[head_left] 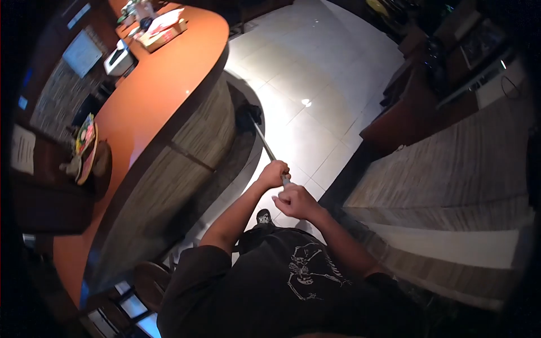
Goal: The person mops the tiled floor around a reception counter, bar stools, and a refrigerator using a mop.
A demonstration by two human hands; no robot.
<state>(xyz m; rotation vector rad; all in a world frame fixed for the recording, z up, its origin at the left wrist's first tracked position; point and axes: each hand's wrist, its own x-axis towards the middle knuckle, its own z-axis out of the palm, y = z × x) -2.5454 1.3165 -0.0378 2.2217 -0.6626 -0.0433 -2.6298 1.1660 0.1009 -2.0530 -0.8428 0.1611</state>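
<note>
A long thin metal-coloured pole, the handle of a mop (263, 139), slants away from my body toward the foot of the curved counter. Its dark head (248, 117) rests low against the counter's base, blurred in shadow, so its exact shape is hard to make out. My left hand (273, 174) is closed around the handle. Nearer to my body, my right hand (296, 201) is closed at the handle's upper end, just behind the left one. Beneath the pole and my hands lies the pale tiled floor (307, 146).
On the left curves a counter with an orange top (163, 79), bearing a box (160, 36) and a colourful decoration (85, 147). A striped panelled surface (428, 180) and a dark reddish piece of furniture (394, 124) stand on the right. My shoe (264, 217) shows below my hands.
</note>
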